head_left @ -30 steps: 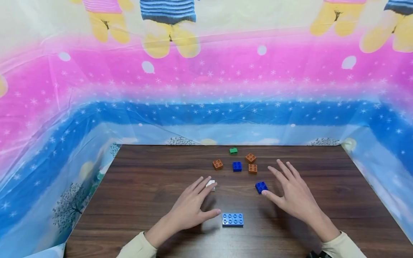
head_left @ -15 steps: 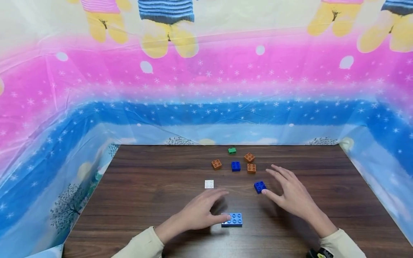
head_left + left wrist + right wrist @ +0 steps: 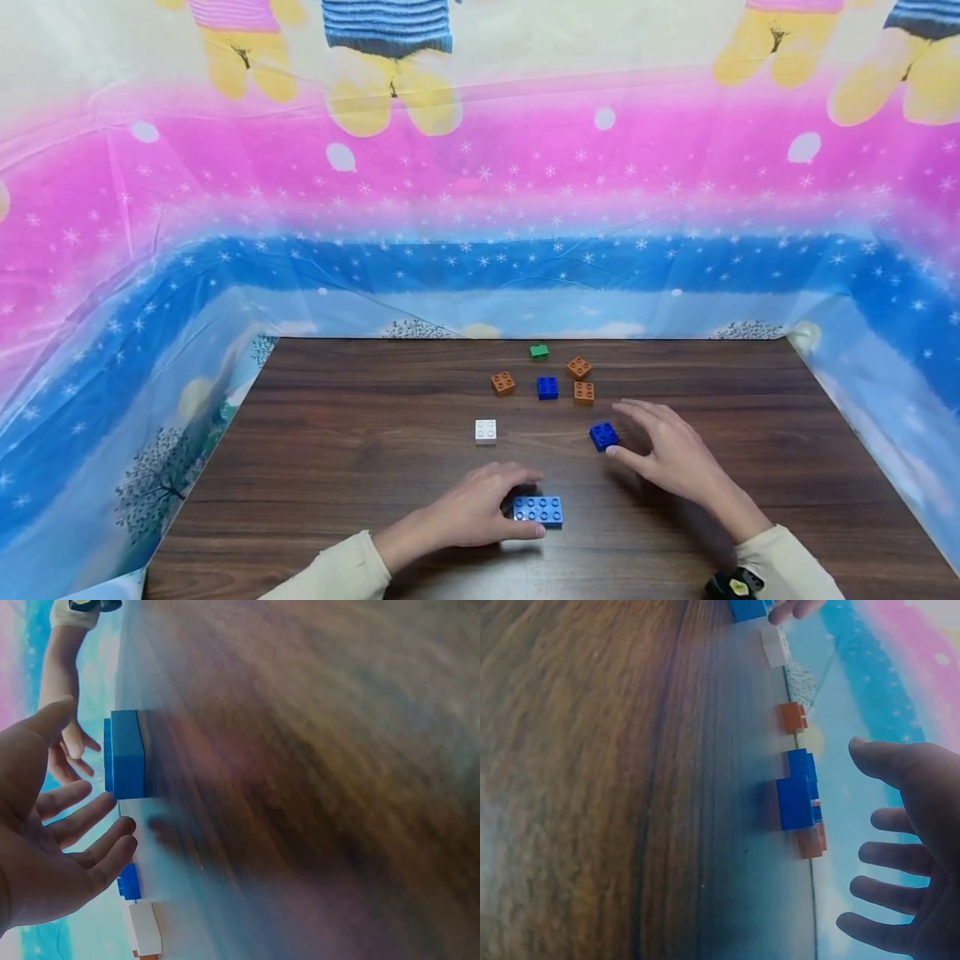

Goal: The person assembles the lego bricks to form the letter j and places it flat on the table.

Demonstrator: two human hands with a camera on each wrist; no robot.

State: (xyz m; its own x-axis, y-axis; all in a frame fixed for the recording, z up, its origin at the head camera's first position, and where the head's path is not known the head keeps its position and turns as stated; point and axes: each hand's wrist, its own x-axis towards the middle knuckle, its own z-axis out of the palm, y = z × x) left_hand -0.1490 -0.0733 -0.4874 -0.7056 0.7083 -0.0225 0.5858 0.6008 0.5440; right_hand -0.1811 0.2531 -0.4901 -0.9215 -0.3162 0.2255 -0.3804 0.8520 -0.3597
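Observation:
In the head view a light blue eight-stud toy brick [image 3: 537, 511] lies near the front of the table. My left hand [image 3: 480, 506] reaches over it from the left, thumb along its near side and fingers beyond its far side. The left wrist view has the fingers spread and a gap between them and the light blue brick [image 3: 127, 754]. To the right, my right hand [image 3: 675, 454] hovers with fingers extended beside a dark blue four-stud brick [image 3: 603, 436], thumb tip at its near corner. In the right wrist view that hand [image 3: 922, 855] holds nothing.
A white brick [image 3: 486, 432] lies beyond the left hand. Farther back are orange bricks [image 3: 503, 383], a second dark blue brick [image 3: 547, 387] and a green brick [image 3: 539, 352]. A printed cloth [image 3: 480, 267] walls the wooden table [image 3: 337, 442] at the back and sides.
My left hand has moved from beside the white brick, right and nearer, to the light blue brick, uncovering the white one. My right hand has come slightly nearer, its fingers closer together.

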